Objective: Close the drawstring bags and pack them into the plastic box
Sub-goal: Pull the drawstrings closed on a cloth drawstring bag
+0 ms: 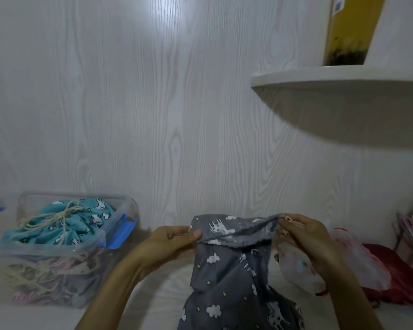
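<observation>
A grey drawstring bag [231,270] printed with white unicorns, clouds and stars hangs in front of me, its mouth spread wide. My left hand [177,236] pinches the left edge of the mouth. My right hand [301,231] pinches the right edge, where a cream cord end shows. At the left stands the clear plastic box [119,232] with blue clips. A closed turquoise unicorn bag [57,222] tied with cream cord lies on top inside it, and other bags fill the box below.
A white plastic bag [339,263] and red cloth [396,275] lie at the right on the white surface. A white curved shelf [332,79] juts out overhead at the right, carrying a yellow box [353,32]. A white wood-grain wall stands close behind.
</observation>
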Tool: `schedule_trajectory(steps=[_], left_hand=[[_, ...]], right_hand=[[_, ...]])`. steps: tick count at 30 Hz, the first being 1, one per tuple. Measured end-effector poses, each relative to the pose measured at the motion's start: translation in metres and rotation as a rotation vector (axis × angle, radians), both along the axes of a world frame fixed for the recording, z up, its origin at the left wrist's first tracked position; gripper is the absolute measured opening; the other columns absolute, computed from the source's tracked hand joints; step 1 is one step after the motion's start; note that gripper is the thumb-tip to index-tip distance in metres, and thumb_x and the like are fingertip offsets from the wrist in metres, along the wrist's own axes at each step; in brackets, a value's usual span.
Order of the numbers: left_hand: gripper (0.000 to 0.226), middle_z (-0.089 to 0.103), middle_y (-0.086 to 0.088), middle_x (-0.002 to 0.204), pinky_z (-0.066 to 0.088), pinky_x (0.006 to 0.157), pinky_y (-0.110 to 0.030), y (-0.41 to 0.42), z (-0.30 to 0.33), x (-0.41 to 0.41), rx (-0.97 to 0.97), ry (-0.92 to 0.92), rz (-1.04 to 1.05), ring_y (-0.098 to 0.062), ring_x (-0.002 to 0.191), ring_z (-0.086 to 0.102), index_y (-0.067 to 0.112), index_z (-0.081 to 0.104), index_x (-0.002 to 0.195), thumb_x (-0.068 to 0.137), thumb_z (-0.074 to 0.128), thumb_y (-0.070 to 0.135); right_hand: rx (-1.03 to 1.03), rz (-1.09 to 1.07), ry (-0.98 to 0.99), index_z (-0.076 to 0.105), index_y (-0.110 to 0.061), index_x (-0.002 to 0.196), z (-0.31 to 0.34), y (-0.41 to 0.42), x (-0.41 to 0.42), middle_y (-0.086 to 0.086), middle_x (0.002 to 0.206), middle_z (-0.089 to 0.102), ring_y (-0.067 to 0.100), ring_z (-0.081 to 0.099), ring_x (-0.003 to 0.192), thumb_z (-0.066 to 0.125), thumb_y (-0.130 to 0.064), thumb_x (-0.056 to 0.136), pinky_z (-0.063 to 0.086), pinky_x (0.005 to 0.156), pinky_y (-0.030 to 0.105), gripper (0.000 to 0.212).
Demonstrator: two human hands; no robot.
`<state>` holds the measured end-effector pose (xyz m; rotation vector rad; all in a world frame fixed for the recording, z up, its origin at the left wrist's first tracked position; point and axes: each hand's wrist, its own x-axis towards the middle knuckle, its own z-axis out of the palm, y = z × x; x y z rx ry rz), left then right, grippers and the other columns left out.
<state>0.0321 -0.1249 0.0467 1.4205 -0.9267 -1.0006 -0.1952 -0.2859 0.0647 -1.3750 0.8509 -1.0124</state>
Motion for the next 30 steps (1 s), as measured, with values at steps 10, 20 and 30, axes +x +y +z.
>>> schedule_trajectory(steps=[10,20,30], left_hand=[[0.027,0.057,0.004,0.041,0.042,0.045,-0.009,0.006,0.011,0.007,-0.158,-0.527,0.343,0.0,0.041,0.049,0.006,0.072,0.06,0.077,0.073,0.028],[0.018,0.063,-0.005,0.066,0.056,0.068,-0.019,-0.01,0.0,0.02,-0.373,0.159,0.653,-0.01,0.061,0.06,0.005,0.063,0.079,0.091,0.057,0.018],[0.023,0.06,0.005,0.116,0.047,0.074,-0.032,-0.001,-0.006,-0.003,0.229,-1.314,0.575,-0.019,0.1,0.062,0.026,0.054,0.114,0.098,0.039,0.034]], right_hand=[[0.049,-0.043,0.051,0.071,0.004,0.086,-0.015,-0.009,-0.011,0.021,0.079,0.072,0.018,0.069,0.058,0.072,-0.007,0.078,0.058,0.059,0.023,0.014],[0.179,-0.036,-0.052,0.061,0.003,0.096,-0.02,-0.029,-0.026,0.019,0.095,0.068,0.025,0.065,0.086,0.053,-0.015,0.094,0.05,0.082,0.035,0.021],[-0.17,-0.084,0.785,0.062,-0.018,0.063,-0.032,-0.039,-0.027,0.002,0.063,0.063,0.02,0.059,0.06,0.061,-0.019,0.087,0.046,0.053,0.026,0.024]])
